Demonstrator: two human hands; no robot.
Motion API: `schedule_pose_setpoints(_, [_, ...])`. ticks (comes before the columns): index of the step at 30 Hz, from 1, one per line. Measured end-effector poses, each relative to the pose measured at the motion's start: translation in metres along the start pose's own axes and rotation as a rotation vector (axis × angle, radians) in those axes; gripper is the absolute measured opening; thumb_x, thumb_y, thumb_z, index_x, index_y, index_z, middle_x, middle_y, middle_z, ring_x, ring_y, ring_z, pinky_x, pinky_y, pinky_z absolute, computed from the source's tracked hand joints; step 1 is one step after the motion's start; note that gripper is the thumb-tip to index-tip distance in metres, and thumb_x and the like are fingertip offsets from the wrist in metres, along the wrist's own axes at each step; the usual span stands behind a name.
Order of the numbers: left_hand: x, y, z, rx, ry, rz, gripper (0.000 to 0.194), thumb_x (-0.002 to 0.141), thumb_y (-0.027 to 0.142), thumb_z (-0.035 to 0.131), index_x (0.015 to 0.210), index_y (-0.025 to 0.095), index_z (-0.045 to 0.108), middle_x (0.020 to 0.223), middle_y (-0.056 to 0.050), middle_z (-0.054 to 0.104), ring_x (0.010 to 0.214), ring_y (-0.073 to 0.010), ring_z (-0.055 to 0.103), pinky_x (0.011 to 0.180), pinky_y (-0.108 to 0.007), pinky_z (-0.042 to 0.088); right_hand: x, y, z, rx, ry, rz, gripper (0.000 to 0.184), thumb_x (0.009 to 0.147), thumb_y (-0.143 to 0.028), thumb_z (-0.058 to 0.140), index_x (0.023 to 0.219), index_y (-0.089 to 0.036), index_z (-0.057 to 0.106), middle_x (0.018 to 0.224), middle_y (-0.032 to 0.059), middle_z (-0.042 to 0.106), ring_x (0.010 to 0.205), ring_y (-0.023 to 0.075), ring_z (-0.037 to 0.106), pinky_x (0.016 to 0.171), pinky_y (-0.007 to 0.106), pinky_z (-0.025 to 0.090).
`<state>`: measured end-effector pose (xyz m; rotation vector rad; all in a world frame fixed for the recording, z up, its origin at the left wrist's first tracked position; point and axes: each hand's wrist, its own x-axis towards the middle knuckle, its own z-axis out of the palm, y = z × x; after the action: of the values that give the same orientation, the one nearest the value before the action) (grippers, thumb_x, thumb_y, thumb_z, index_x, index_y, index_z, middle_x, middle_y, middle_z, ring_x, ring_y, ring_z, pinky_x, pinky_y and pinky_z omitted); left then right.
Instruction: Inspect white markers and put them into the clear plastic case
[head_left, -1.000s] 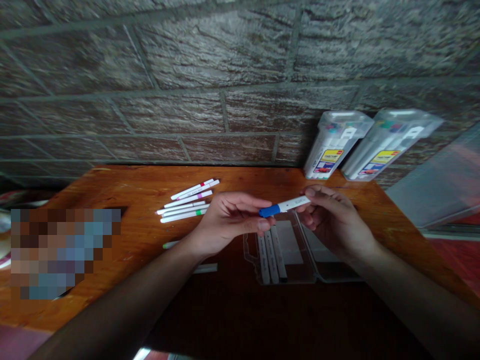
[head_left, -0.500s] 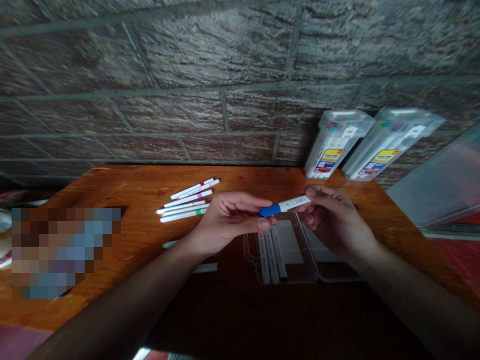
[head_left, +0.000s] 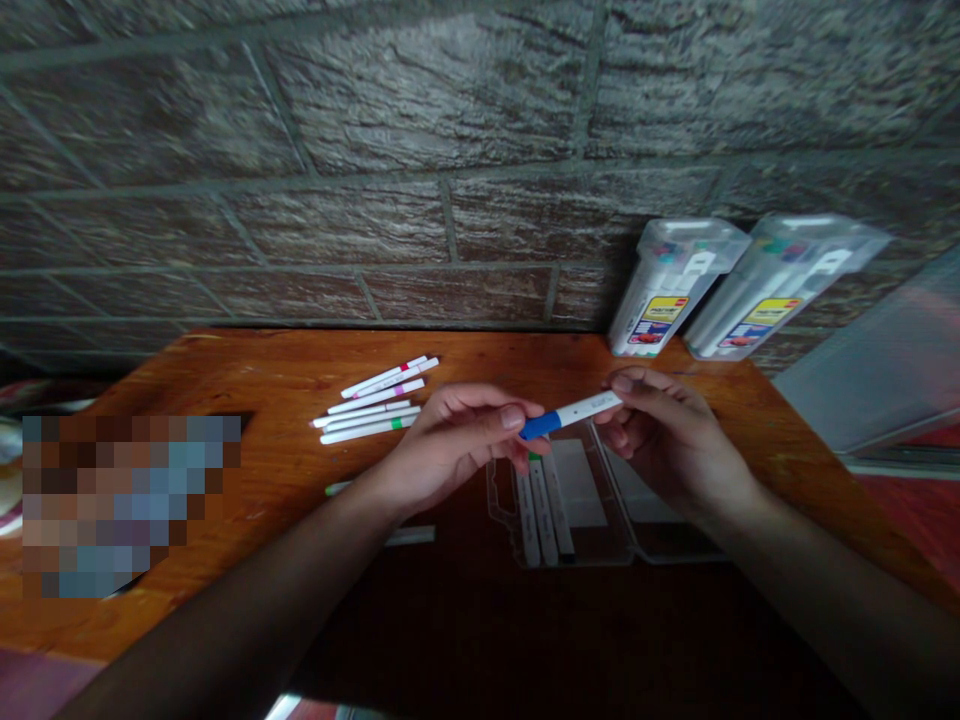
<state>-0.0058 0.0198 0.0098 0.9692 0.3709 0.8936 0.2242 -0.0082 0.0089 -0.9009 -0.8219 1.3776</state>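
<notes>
Between my two hands is a white marker [head_left: 589, 407] with a blue cap, tilted a little so its plain end is higher. My left hand [head_left: 465, 430] pinches the blue cap with thumb and fingers. At the white end, my right hand [head_left: 671, 435] grips the barrel between thumb and fingertips. Below lies an opened clear plastic case [head_left: 615, 520], with three white markers [head_left: 546, 510] side by side in its left half. One of these shows a green band near my left fingers. My hands partly cover the case.
Several white markers [head_left: 371, 405] lie loose on the wooden table [head_left: 255, 390], left of my left hand; others sit partly under my forearm. Two clear marker boxes [head_left: 660, 290] stand against the stone wall [head_left: 450, 100]. A pixelated patch covers the table's left.
My left thumb has moved up and across the blue cap, and its fingers have shifted. The marker and my right hand have stayed nearly in place.
</notes>
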Motion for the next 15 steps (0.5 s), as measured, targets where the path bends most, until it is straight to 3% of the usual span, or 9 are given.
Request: schedule_pose_setpoints(15, [-0.0009,0.0015,-0.0024,0.001,-0.057,-0.028,0.014,0.090,0.028,0.084,0.097,0.016,0.086,0.084,-0.007,0.083,0.074,-0.0148,0.079,0.069,-0.021,0.065,0.0005,0.0006,0.0000,0.001,-0.016,0.001,0.022,0.070,-0.032,0.097,0.077,-0.020,0.079,0.064,0.0010,0.076,0.043,0.0080,0.060,0.038,0.013,0.048])
